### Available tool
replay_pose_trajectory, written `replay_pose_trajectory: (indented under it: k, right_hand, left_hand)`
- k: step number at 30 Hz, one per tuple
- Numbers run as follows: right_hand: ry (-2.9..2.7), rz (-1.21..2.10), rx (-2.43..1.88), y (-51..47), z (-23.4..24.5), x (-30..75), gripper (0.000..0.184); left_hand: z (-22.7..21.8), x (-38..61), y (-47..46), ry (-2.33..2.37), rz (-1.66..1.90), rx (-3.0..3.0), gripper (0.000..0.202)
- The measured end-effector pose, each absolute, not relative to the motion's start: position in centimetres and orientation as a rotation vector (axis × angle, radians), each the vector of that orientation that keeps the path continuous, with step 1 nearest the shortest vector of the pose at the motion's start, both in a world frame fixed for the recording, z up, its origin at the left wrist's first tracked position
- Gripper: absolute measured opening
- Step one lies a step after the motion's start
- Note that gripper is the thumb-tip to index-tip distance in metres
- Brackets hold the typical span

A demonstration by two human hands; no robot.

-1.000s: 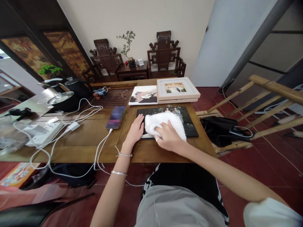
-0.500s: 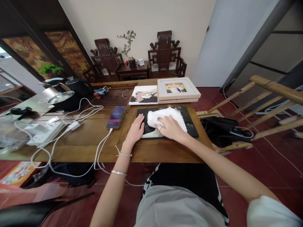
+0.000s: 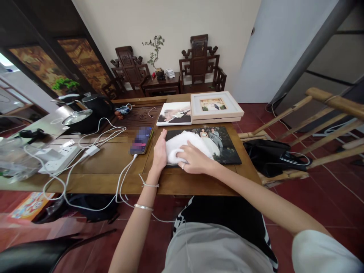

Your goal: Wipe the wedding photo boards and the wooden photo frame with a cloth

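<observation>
A dark photo panel (image 3: pixel 224 149) showing a couple lies flat on the wooden table (image 3: pixel 113 159) in front of me. My right hand (image 3: pixel 193 161) presses a white cloth (image 3: pixel 184 146) onto the panel's left part, fingers curled over the cloth. My left hand (image 3: pixel 159 151) rests edge-on against the panel's left side, fingers stretched out together, holding nothing. The cloth hides the panel's left portion.
A phone (image 3: pixel 141 139) on a white cable lies left of the panel. Behind it sit a white framed photo (image 3: pixel 216 106) and a photo print (image 3: pixel 174 113). A power strip (image 3: pixel 55 159), cables and kettles (image 3: pixel 85 110) fill the table's left. A black bag (image 3: pixel 273 153) lies on a bamboo chair at right.
My right hand slid the cloth leftward across the panel, uncovering the couple at its right. My left hand shifted from flat on the panel's corner to edge-on against its left side.
</observation>
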State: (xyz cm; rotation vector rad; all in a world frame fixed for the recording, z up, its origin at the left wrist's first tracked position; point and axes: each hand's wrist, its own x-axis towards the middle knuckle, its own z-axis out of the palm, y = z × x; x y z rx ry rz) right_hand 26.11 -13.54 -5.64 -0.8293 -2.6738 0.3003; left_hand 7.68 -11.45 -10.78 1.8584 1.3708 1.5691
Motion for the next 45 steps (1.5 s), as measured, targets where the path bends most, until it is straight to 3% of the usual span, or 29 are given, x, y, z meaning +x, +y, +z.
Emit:
replay_pose_trajectory:
  k: [5, 14, 20, 30, 45]
  right_hand:
    - [-2.673, 0.35, -0.863, -16.5, -5.5, 30.2, 0.01]
    - [-2.434, 0.18, -1.339, -12.3, -6.3, 34.6, 0.021]
    - [-2.269, 0.303, -1.478, -7.2, -5.5, 29.9, 0.029]
    - [-2.229, 0.598, -1.303, -2.7, -5.0, 21.5, 0.035]
    - [-2.146, 0.258, -1.461, -6.1, -7.0, 39.6, 0.027]
  left_hand:
    - [-11.2, 8.2, -11.5, 1.464, 1.308, 2.064, 0.059]
    - [-12.3, 8.0, -11.0, 1.55, 1.033, 2.274, 0.048]
    - [-12.4, 7.8, -10.8, 1.567, 0.995, 2.311, 0.045]
    - [-12.2, 7.6, -10.8, 1.549, 1.03, 2.256, 0.046]
    - [-12.2, 7.5, -10.5, 1.53, 1.052, 2.275, 0.046]
